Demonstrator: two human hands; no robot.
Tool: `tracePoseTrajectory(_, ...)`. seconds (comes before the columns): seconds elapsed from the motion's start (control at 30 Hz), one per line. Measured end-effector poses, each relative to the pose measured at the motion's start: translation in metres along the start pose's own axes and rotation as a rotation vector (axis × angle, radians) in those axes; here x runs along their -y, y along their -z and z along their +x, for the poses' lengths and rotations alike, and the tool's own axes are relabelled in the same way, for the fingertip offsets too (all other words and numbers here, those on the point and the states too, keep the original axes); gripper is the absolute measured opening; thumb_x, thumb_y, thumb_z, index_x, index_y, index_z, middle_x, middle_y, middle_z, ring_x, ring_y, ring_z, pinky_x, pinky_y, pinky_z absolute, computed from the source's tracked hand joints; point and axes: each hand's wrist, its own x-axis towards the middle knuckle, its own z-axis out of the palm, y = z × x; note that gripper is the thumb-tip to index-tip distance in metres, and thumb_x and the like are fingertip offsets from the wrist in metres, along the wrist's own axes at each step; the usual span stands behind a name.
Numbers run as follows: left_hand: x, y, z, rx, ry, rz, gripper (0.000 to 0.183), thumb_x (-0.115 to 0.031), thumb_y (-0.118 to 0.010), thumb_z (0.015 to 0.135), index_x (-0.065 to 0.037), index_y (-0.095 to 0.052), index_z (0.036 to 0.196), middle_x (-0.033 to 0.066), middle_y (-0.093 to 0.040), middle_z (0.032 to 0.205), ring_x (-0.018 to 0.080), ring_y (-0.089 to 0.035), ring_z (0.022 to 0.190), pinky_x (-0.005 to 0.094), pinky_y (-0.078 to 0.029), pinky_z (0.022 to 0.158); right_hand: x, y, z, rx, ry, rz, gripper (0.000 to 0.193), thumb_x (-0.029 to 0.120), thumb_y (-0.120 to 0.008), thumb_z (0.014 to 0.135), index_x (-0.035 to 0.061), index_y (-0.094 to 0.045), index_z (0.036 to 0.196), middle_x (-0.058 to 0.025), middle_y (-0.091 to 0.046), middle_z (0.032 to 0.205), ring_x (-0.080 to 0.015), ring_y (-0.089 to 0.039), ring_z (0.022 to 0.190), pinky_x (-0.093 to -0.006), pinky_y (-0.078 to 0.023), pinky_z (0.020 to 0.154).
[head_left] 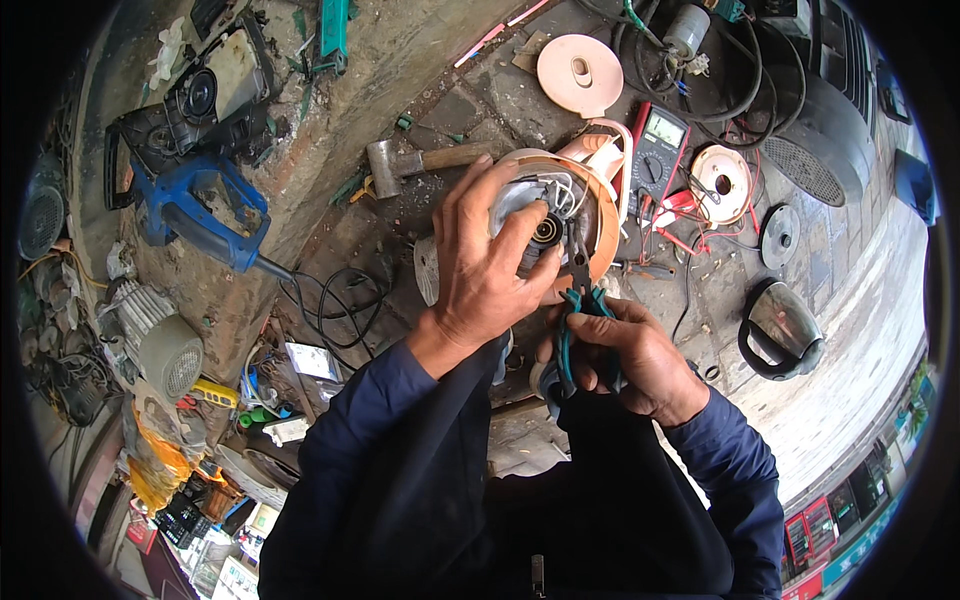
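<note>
A pink electric kettle body [605, 255] lies with its underside open toward me, wires and metal showing inside. My left hand [485, 270] reaches over it, index finger and thumb on either side of a round black connector [547, 230]; the other fingers lie along the rim. In my right hand [645, 360] are long-nose pliers [569, 345] with teal handles. Their jaws point into the kettle beside the connector, close to the white wires [570, 195]. Whether the jaws grip anything, I cannot make out.
Beyond the kettle lie a pink cover [580, 75], a red multimeter [657, 155] and a pink kettle base [722, 185]. A hammer [425, 163] lies behind my left hand. A steel kettle [785, 330] stands right. Left are a blue power tool [205, 210] and a motor [160, 345].
</note>
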Motion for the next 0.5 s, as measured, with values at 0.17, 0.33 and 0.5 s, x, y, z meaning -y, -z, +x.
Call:
tracePoseTrajectory(0.17, 0.0010, -0.0015, -0.0005, -0.004, 0.001, -0.006, 0.051, -0.013, -0.093, 0.074, -0.007, -0.074, 0.121, 0.0205, -0.052, 0.154, 0.0466, -0.050, 0.146, 0.0576, -0.041, 0.118, 0.0010, -0.0013, -0.0032, 0.013, -0.037, 0.144, 0.033, 0.018, -0.058, 0.112, -0.0028, -0.065, 0.137, -0.0204, -0.079, 0.104, -0.0129, -0.062, 0.057, -0.0245, -0.044, 0.048)
tracePoseTrajectory(0.33, 0.0017, -0.0024, -0.0011, -0.012, -0.004, -0.005, 0.051, -0.013, -0.093, 0.074, -0.006, -0.074, 0.120, 0.0210, -0.052, 0.154, 0.0466, -0.050, 0.146, 0.0573, -0.041, 0.119, -0.0009, -0.0024, -0.0033, 0.046, -0.040, 0.261, 0.029, 0.020, -0.059, 0.112, -0.0023, -0.066, 0.130, -0.0229, -0.079, 0.104, -0.0142, -0.061, 0.055, -0.0244, -0.044, 0.047)
tracePoseTrajectory(0.5, 0.0013, -0.0041, -0.0010, -0.023, -0.005, -0.029, 0.051, -0.012, -0.093, 0.073, -0.006, -0.074, 0.119, 0.0211, -0.053, 0.154, 0.0464, -0.051, 0.145, 0.0569, -0.041, 0.119, 0.0074, 0.0007, -0.0051, -0.071, -0.115, 0.072, 0.029, 0.022, -0.060, 0.112, -0.0031, -0.068, 0.125, -0.0231, -0.079, 0.102, -0.0145, -0.064, 0.054, -0.0254, -0.045, 0.044)
